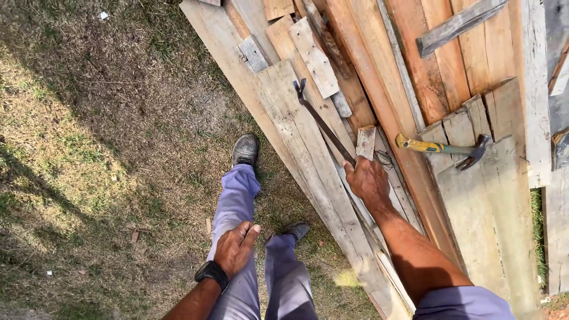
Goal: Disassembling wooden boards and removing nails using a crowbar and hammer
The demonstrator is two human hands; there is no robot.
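A claw hammer with a yellow and black handle lies flat on the stacked weathered planks, head pointing right. A grey batten rests diagonally across the upper boards. Short offcuts lie on the pile. Patchy dry grass adjoins on the left.
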